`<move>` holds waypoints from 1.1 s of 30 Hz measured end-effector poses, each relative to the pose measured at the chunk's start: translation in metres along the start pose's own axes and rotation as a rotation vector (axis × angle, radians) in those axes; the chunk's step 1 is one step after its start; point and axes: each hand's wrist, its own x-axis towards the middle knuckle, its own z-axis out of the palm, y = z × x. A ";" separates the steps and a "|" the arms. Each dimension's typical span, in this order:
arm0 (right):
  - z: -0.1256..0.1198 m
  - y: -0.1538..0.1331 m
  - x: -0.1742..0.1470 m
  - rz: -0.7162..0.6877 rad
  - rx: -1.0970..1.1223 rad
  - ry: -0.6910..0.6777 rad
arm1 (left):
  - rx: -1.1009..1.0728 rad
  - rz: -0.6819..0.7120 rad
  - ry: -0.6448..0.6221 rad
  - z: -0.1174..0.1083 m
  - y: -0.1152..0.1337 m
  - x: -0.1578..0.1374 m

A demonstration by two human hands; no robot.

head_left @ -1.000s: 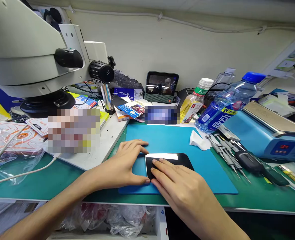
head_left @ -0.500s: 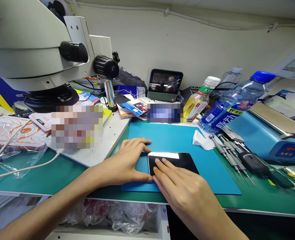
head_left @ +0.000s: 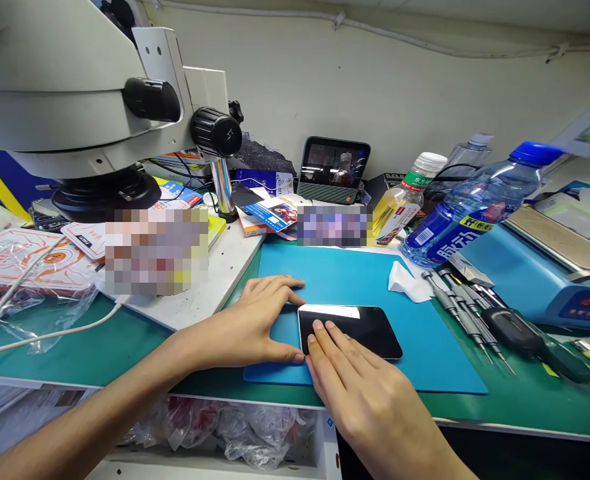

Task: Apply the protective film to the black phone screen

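Note:
A black-screened smartphone (head_left: 375, 328) lies flat, screen up, on the blue mat (head_left: 335, 270). My left hand (head_left: 247, 325) steadies it at the left end, index fingertip by the upper left corner and thumb by the lower left corner; its other fingers reach out over the mat. Across the lower left part of the glass, my right hand (head_left: 362, 383) rests with its fingers outstretched and side by side, pressing down flat. The right thumb is hidden beneath the hand. A crumpled white wipe (head_left: 409, 283) sits on the mat's far right corner.
Screwdrivers (head_left: 457, 310) and a black-handled tool (head_left: 512, 330) lie right of the mat, near a blue machine (head_left: 535, 260). Bottles (head_left: 455, 220) and a small display (head_left: 335, 167) stand behind. A microscope (head_left: 95, 113) looms at left; an open drawer (head_left: 319, 440) holds plastic bags.
My right hand has slid slightly down and left over the screen, uncovering the phone's lower right corner. The left hand keeps its place at the phone; the whole view has shifted a little.

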 end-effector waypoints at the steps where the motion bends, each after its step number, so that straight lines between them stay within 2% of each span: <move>1: 0.001 -0.001 -0.001 0.002 -0.010 0.008 | -0.011 -0.004 -0.003 0.000 0.000 0.000; 33: 0.010 -0.005 -0.008 0.037 -0.024 0.086 | 0.006 -0.055 0.001 0.004 0.004 0.002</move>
